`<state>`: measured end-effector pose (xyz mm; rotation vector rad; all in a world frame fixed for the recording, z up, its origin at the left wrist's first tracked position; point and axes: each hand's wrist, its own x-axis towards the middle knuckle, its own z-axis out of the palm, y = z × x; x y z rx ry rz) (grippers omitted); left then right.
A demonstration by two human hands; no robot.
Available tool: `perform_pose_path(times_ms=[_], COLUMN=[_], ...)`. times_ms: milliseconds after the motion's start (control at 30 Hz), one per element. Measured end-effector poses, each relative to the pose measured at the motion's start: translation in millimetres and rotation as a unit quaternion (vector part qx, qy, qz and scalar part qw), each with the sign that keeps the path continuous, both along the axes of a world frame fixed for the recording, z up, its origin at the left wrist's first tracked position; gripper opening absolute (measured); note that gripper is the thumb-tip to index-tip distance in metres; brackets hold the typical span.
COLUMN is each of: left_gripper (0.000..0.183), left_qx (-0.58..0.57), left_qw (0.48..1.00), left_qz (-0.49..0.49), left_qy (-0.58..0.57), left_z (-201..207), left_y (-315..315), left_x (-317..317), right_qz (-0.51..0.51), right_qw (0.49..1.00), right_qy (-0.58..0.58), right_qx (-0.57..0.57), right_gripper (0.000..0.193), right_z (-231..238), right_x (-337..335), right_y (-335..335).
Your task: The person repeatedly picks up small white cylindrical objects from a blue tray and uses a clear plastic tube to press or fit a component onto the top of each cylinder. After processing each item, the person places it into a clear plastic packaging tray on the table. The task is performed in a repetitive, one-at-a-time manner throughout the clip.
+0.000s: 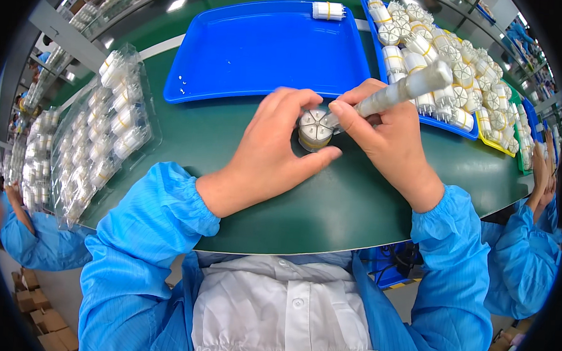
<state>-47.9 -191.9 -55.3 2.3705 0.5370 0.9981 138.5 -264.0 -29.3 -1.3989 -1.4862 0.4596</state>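
Head: right hand (392,135) grips tool (413,84) at white bundle (315,128).

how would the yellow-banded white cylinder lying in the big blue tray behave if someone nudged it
The yellow-banded white cylinder would probably roll, since it lies on its side and looks round. The blue tray's raised rim would likely stop it. The yellow band around its middle probably keeps it together.

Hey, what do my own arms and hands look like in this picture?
Your left sleeve and right sleeve are loose and bright blue, with gathered cuffs. The left hand and right hand are bare, without gloves; no rings show.
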Motion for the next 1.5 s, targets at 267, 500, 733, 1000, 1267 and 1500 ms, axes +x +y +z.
perform_pose_path(times_ms=[267,500,733,1000,1267,1500], left_gripper=[0.061,0.061,0.061,0.070,0.067,0.051], left_qx=[-0.038,-0.015,-0.094,-0.081,-0.055,0.097], left_qw=[0.999,1.000,0.996,0.996,0.995,0.975], left_qz=[0.007,0.004,-0.002,-0.038,0.024,0.097], left_qy=[-0.019,0.014,-0.007,0.008,0.076,0.175], left_z=[-6,3,-4,2,13,44], left_y=[-3,-2,-2,-1,10,44], left_x=[-1,-2,-2,-3,-27,-77], right_qz=[-0.003,0.009,-0.007,0.013,-0.006,0.039], right_qw=[0.994,0.999,0.994,0.997,0.994,0.999], right_qy=[0.110,0.039,0.112,0.070,0.104,0.026], right_qx=[0.004,-0.019,-0.010,-0.038,0.046,-0.023], right_gripper=[0.018,0.019,0.019,0.019,0.016,0.021], right_z=[2,1,3,2,2,-7], right_x=[3,0,5,3,9,5], right_y=[1,1,1,1,-1,-6])
